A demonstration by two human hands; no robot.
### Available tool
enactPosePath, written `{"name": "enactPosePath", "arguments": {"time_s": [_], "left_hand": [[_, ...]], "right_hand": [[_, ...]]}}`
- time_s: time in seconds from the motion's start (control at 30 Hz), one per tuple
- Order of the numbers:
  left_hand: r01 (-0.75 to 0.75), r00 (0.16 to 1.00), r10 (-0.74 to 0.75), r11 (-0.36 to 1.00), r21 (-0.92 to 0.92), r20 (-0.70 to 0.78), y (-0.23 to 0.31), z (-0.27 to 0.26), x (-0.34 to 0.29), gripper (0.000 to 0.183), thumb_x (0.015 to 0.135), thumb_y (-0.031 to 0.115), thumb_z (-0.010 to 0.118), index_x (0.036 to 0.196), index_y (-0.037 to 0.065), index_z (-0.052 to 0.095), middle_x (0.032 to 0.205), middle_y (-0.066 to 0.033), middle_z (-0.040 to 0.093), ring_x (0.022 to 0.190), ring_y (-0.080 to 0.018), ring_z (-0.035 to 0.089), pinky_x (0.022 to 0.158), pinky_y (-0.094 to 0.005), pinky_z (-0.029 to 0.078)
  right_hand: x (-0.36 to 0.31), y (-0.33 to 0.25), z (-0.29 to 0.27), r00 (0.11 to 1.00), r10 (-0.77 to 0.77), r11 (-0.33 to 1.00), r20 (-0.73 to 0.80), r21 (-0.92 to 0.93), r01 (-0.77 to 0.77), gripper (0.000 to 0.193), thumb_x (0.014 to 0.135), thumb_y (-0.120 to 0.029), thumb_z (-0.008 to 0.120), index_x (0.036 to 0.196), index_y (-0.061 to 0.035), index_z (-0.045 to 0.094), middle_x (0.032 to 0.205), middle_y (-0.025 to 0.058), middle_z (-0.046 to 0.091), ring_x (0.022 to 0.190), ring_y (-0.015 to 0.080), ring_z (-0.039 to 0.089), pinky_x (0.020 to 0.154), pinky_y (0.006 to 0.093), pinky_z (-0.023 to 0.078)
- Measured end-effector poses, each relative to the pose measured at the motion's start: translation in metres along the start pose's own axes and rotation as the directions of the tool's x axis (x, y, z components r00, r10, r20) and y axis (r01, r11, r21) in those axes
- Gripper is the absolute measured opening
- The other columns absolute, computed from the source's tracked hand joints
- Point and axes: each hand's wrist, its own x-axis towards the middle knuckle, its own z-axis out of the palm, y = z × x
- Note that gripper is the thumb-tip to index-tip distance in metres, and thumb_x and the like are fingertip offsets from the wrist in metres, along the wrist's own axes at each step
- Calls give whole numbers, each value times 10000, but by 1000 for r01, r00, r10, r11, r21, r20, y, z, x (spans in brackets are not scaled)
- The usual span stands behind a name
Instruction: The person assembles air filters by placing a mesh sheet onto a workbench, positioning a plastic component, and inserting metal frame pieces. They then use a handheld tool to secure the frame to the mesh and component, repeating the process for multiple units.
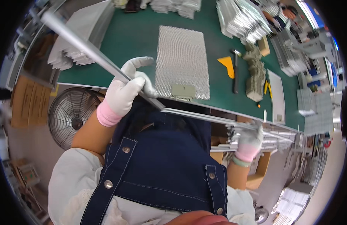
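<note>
My left hand (123,92), in a white glove with a pink cuff, is closed round a long silver metal strip (83,47). The strip slants from the upper left down to the front of my apron, where it bends and carries on to the right. My right hand (250,137), gloved alike and blurred by motion, is closed on the right-hand stretch of this strip below the table edge. On the green table (132,39) ahead lies a silver mesh panel (183,60) with a grey-green plate (183,90) at its near edge.
Right of the panel lie a yellow scraper (227,66), a black-handled hammer (235,73) and a row of grey-green pieces (255,73). Panel stacks (85,30) stand at the back. Left below is a floor fan (74,118). Another person (280,17) works at the far right.
</note>
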Motion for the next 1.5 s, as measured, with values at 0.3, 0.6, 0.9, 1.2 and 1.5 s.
{"name": "enactPosePath", "arguments": {"time_s": [0.3, 0.6, 0.9, 1.2, 1.5], "left_hand": [[316, 933, -130, 739, 595, -335, -51, -10, 8, 401, 882, 154, 512, 1233, -36, 472, 737, -107, 591, 581, -211, 601, 569, -348, 510], [314, 946, -70, 443, 840, -317, -82, -30, 28, 363, 843, 235, 606, 1051, -52, 528, 848, -247, 641, 812, -421, 645, 767, -458, 515], [577, 816, -489, 712, 399, -306, -91, -33, -38, 361, 893, 304, 694, 1005, -39, 672, 854, -84, 689, 804, -129, 643, 756, -290, 522], [560, 780, -573, 819, -128, -251, -116, -41, -48, 348, 930, 244, 657, 1146, -20, 586, 1044, -90, 641, 915, -170, 644, 872, -324, 526], [547, 822, -538, 837, -2, -185, -115, -42, -48, 350, 956, 242, 609, 1181, -20, 552, 1089, -87, 617, 952, -170, 623, 906, -314, 506]], "right_hand": [[3, 60, 141, 857, 13, 540, 514, -725, 427, 632, 848, -28, 584, 1421, 92, 347, 1178, 272, 567, 1130, 394, 569, 986, 427, 445], [50, 98, 121, 919, 295, 181, 260, -960, 213, 379, 845, -111, 653, 1182, 51, 591, 1021, 211, 652, 923, 324, 654, 845, 397, 516], [-24, 108, 91, 890, 457, 704, -16, -604, -373, 559, 903, -26, 650, 1367, 69, 354, 981, 93, 626, 764, 107, 620, 664, 221, 536], [-19, 115, 79, 780, 621, 739, -75, -276, -615, 412, 934, -68, 628, 1286, 25, 434, 940, 48, 596, 752, 115, 604, 663, 240, 527], [-25, 121, 84, 723, 680, 654, -121, -344, -674, 292, 941, -228, 668, 1128, -29, 564, 978, 33, 592, 893, 142, 585, 828, 356, 517]]}}
